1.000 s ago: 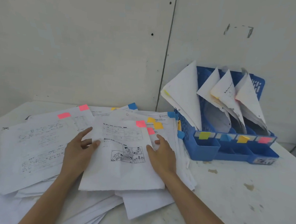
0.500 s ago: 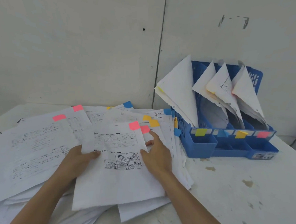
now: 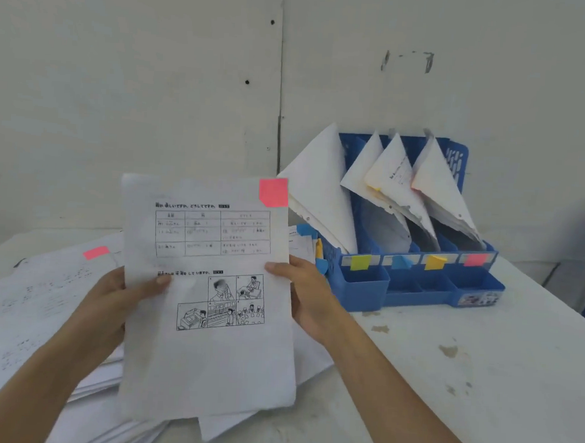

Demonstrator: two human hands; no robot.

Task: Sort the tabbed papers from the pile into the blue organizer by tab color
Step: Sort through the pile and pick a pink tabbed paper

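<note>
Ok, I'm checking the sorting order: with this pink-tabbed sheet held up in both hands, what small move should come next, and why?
Probably swing the sheet right, toward the right end of the blue organizer. Its tab is pink, the left hand and right hand grip its edges above the pile, and the pink label marks the slot at that end.

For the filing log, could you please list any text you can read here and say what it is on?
Nothing reads clearly enough to quote.
Pink-tabbed sheet: two headings and table entries, blurred.
Blue organizer: front sticker too small to read.
Pile: print blurred.
</note>
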